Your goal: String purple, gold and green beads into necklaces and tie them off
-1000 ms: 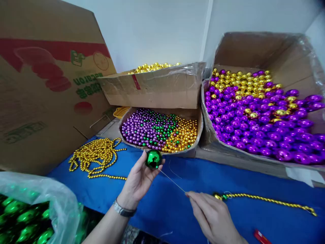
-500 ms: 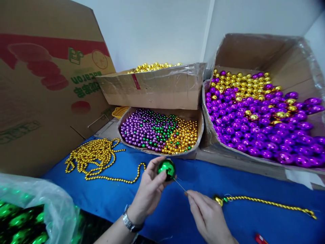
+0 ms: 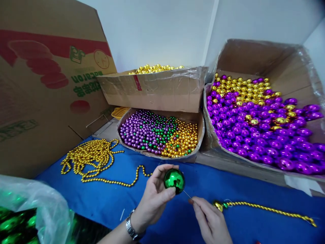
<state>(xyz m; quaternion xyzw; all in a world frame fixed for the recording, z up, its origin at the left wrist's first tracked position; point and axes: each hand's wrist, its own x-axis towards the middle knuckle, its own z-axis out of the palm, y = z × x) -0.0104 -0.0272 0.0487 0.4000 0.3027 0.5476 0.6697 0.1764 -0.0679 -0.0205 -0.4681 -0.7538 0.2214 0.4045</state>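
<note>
The left hand [image 3: 154, 200] pinches a shiny green plastic ball [image 3: 174, 180] above the blue cloth-covered surface [image 3: 106, 196]. The right hand [image 3: 210, 222] pinches a thin metal needle [image 3: 187, 195] entering it.

We find open blue cloth [image 3: 106, 200] between the tangled gold bead string [image 3: 93, 159] and twisted gold cord [image 3: 269, 210]; cardboard bead boxes [image 3: 193, 157] block beyond.

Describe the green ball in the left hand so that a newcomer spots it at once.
Start at the blue table, in front of the low box of mixed beads. The left hand pinches one shiny green ball above the cloth. It is far larger than the boxed beads and meets a thin wire.
</note>
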